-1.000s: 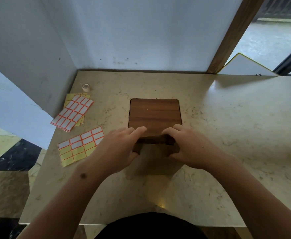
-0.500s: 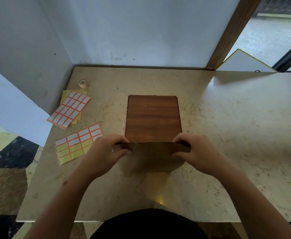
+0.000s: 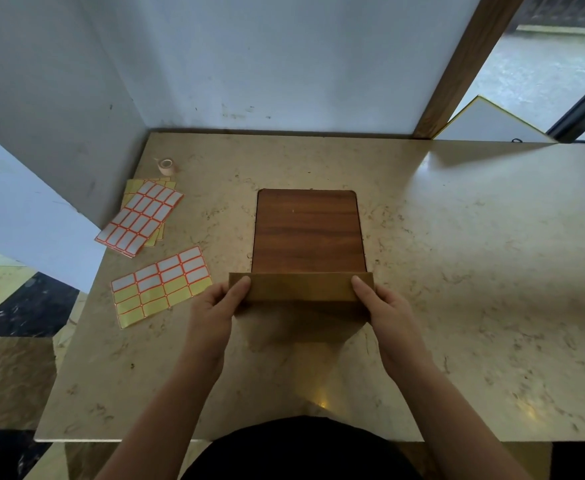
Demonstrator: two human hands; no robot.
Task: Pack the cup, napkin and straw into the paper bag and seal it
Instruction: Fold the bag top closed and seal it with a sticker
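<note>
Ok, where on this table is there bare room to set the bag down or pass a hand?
Widest free patch: the table right of the wooden board and the right hand. Also bare: the strip between board and back wall, and the near edge flanking the arms. Crowded: left side, with two label sheets and a tape roll. The left hand and right hold the paper bag.

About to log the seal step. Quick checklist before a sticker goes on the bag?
1. Bag top folded over: ok, flap lies flat across.
2. Left hand grip on the flap's left end: ok.
3. Right hand grip on the right end: ok.
4. Sticker sheets on the table, left of the bag: ok, none peeled.
5. Free hand for a sticker: not ok, both hold the bag.
6. Cup, napkin, straw inside: cannot tell.
</note>
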